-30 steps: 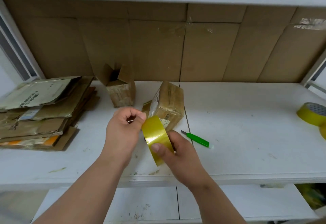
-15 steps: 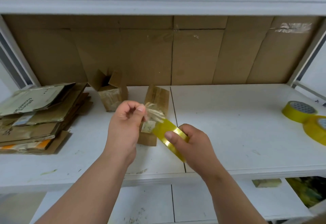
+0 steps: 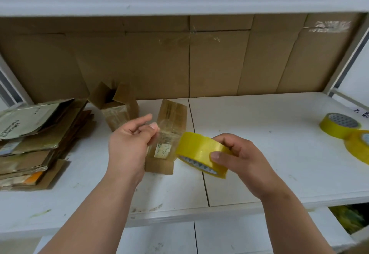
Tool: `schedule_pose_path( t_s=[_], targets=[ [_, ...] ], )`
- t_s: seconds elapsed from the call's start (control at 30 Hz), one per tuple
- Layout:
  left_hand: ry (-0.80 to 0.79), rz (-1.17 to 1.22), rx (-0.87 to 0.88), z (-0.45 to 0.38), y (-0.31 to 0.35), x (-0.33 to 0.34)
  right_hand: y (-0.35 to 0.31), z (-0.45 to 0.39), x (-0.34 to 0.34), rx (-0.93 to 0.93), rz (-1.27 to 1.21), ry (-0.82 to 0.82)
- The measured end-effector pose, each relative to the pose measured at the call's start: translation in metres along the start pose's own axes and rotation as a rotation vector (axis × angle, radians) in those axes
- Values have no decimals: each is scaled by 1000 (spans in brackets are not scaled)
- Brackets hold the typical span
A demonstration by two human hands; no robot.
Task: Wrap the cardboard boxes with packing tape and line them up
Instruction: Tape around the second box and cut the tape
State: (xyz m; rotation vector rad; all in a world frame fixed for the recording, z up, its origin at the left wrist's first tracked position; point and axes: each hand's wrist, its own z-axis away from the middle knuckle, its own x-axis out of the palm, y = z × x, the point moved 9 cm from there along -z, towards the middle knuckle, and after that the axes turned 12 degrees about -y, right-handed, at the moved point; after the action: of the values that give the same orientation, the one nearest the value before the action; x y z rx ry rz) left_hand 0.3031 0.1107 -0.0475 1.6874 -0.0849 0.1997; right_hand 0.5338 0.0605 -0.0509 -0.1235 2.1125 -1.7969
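A small closed cardboard box (image 3: 169,118) lies on the white shelf (image 3: 249,143) in front of me. My right hand (image 3: 241,157) grips a yellow roll of packing tape (image 3: 199,153) just right of the box. My left hand (image 3: 129,143) pinches the free end of the clear tape strip (image 3: 165,136), which stretches from the roll across above the box. Behind and to the left stands a second small box (image 3: 117,108), upright with its top flaps open.
A stack of flattened cardboard (image 3: 34,138) fills the shelf's left end. Two more yellow tape rolls (image 3: 339,125) lie at the far right. Brown cardboard sheets (image 3: 179,58) line the back wall. An upper shelf edge runs overhead.
My hands have drawn apart: the roll moved right and turned flatter, and a length of tape now spans between them. The box lies flat now. The green knife has left the view.
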Motion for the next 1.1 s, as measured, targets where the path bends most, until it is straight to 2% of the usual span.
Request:
schedule_pose_path(
  t_s=[0.13,0.27,0.5,0.63,0.77,1.1],
  targets=[
    [0,-89,-23,-19,6,-1,-8,-15,-6,-2,40,-15],
    [-25,-222,46,-35,16,0,-12,-30,-11,-8,61,-20],
    [144,-367,136,-42,19,-12,-13,-49,-15,-53,72,-92],
    [227,-407,164,-43,26,-14,-8,-58,-38,-19,115,-95],
    [333,-403,138,-39,22,-24,3,-64,-57,21,97,-133],
    [458,-423,62,-17,5,-22,30,-88,-66,132,98,-184]
  ],
)
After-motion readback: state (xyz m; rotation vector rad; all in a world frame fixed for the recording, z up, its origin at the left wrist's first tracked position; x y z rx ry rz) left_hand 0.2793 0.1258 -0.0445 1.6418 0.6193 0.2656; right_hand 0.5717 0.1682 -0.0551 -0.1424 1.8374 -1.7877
